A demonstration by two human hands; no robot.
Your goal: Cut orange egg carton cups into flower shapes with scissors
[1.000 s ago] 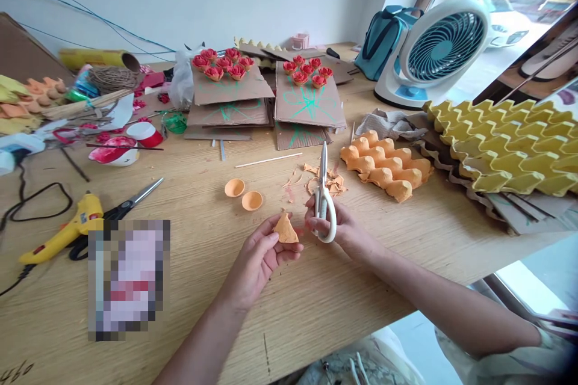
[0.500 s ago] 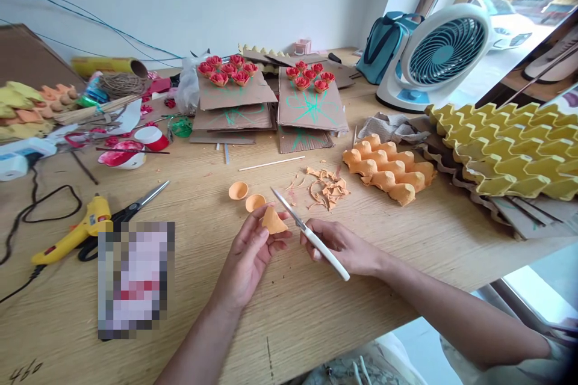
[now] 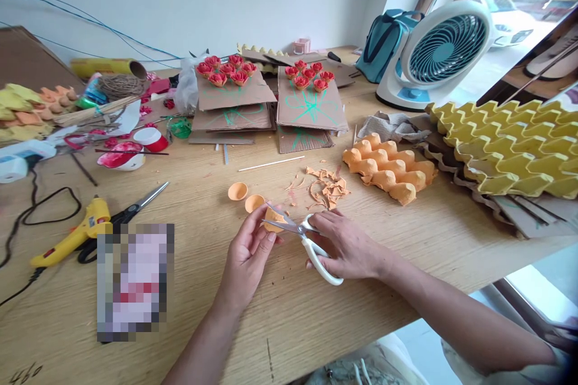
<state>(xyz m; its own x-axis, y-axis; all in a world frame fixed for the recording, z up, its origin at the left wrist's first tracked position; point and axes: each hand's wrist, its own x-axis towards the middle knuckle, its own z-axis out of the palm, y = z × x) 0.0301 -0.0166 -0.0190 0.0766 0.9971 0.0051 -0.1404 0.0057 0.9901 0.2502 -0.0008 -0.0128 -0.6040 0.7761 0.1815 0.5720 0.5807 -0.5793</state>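
Note:
My left hand (image 3: 246,255) pinches a small orange egg-carton cup piece (image 3: 272,217) just above the wooden table (image 3: 406,234). My right hand (image 3: 345,246) grips white-handled scissors (image 3: 307,237), whose blades are parted around the edge of that piece. Two finished orange cups (image 3: 245,197) lie just beyond my left hand. A pile of orange paper trimmings (image 3: 327,185) sits behind the scissors. An orange egg-carton strip (image 3: 391,168) lies to the right of the trimmings.
Cardboard sheets with red paper roses (image 3: 311,99) stand at the back. A white fan (image 3: 440,51) and a yellow egg tray stack (image 3: 510,147) fill the right. A yellow glue gun (image 3: 74,234), black scissors (image 3: 130,207) and red paint bowls (image 3: 124,153) lie left.
The scissors swung down from upright to level, pointing left. Their blades have reached the orange piece and opened around it. My left hand raised the piece slightly toward them.

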